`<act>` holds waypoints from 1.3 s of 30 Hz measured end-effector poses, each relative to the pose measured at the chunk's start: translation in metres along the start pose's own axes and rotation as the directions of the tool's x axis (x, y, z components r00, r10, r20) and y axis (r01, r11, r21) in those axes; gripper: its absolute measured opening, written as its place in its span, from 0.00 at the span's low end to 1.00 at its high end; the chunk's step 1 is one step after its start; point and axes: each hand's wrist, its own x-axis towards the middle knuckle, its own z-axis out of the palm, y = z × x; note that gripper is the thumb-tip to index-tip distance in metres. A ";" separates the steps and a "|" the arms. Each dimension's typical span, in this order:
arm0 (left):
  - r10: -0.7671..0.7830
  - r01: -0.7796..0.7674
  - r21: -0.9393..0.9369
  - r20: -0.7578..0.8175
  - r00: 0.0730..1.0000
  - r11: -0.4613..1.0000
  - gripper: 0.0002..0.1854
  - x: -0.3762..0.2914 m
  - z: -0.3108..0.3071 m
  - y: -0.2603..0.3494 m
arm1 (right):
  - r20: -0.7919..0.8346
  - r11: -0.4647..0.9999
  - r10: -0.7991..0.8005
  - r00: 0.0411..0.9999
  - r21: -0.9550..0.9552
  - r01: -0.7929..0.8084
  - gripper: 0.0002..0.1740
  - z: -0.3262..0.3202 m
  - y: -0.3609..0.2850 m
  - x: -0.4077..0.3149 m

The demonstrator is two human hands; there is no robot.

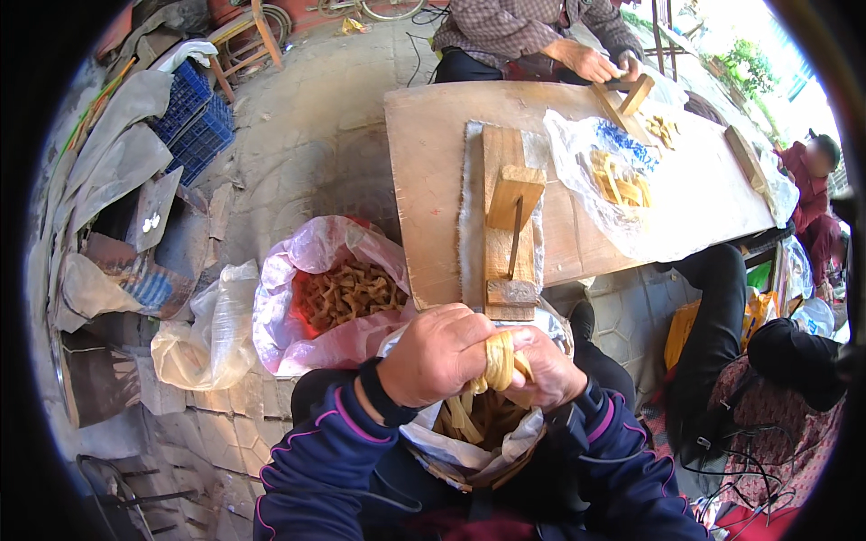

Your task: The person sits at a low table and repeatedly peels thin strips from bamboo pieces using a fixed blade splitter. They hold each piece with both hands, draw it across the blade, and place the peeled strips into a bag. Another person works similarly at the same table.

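Note:
Between my two hands is a bundle of pale yellow strips [499, 362], wound round on itself. My left hand [436, 351] grips it from the left, and my right hand [551, 368] closes on its right side, with some fingers hidden. Below them, on my lap, a basket lined with white plastic [517, 443] holds more brownish-yellow strips [467, 419]. Just beyond my hands, a wooden block jig [500, 250] with an upright block and a thin metal blade or rod lies on a cloth at the table's near end.
A pink plastic-lined container [281, 331] of brown twisted pieces [348, 294] stands left of the wooden table [433, 176]. On the table lie a clear plastic bag [575, 162] with yellow strips and a second wooden jig [619, 111]. A co-worker's hands [588, 64] work opposite. Blue crates [196, 122] stand at left.

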 end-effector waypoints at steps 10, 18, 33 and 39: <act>-0.428 0.443 -0.122 0.130 0.894 0.888 0.14 0.006 0.002 0.016 | -0.045 0.424 -0.659 0.751 -0.847 0.321 0.11 -0.001 0.005 -0.014; -0.401 0.389 0.107 0.129 0.907 0.915 0.09 -0.001 0.005 0.018 | 0.037 0.087 -0.580 0.814 -0.990 0.107 0.15 0.001 0.004 -0.010; -0.665 0.424 -0.690 -0.111 0.738 0.586 0.10 -0.001 -0.023 0.006 | -0.110 0.934 -0.066 0.992 -0.357 0.022 0.34 -0.007 0.000 -0.013; -0.739 0.653 -0.748 0.373 0.561 0.118 0.12 -0.007 -0.020 -0.001 | -0.189 0.952 -0.025 0.982 -0.304 -0.034 0.26 -0.007 -0.001 -0.009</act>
